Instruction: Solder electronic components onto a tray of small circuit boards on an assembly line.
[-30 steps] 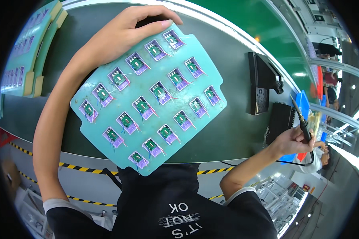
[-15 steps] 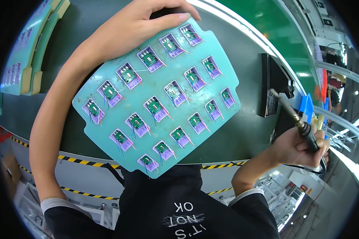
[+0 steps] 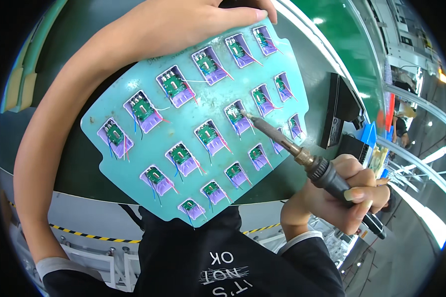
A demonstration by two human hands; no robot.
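Note:
A turquoise tray (image 3: 173, 123) lies tilted across my front, holding rows of purple housings. Each housing holds a small green circuit board with thin red and blue wires; a few white wires also show. My left hand (image 3: 208, 22) grips the tray's far edge, thumb on top, its other fingers partly out of sight. In my right hand (image 3: 349, 195) is a soldering iron (image 3: 302, 156), held by its black handle. Its tip is at the upper part of a circuit board in a middle-row housing (image 3: 239, 121); whether it touches cannot be told. The iron's shaft partly covers another housing.
A black box (image 3: 332, 111) stands right of the tray on the dark green table (image 3: 69, 153). Behind it is a blue bin (image 3: 368, 134). More turquoise trays with yellowish blocks (image 3: 16, 89) are at the far left. A pale rail (image 3: 314, 42) borders the table's far side.
My right hand has brought the soldering iron left, from beside the black box to over the tray. The left hand keeps its hold. The view has shifted slightly nearer the tray.

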